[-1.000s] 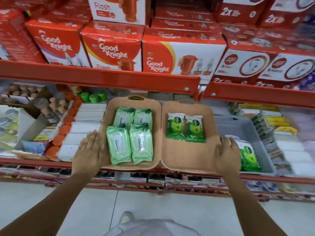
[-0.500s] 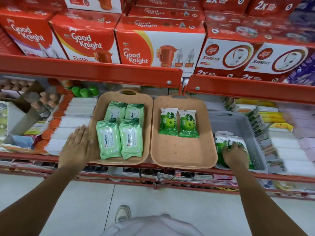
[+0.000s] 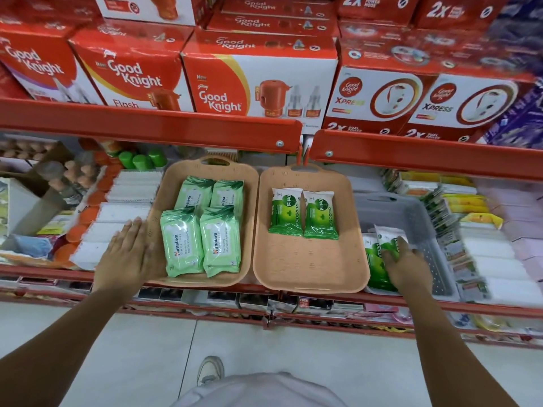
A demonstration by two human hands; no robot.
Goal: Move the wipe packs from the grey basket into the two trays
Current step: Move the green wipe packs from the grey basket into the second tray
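Fingers [image 3: 397, 250] around wipe pack [image 3: 389, 240] in grey basket [image 3: 423, 218]

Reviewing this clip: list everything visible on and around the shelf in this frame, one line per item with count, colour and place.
Himalaya wipe packs: 4, light green, in the left tray
Dettol wipe packs: 2, dark green, at the back of the right tray
left tray: 1, tan, on the lower shelf
right tray: 1, tan, beside the left tray
grey basket: 1, right of the trays
Dettol packs in basket: at least 2, green
Good Knight boxes: several, red and white, on the upper shelf
left hand: flat against the left tray's edge
right hand: in the basket, closing on a pack
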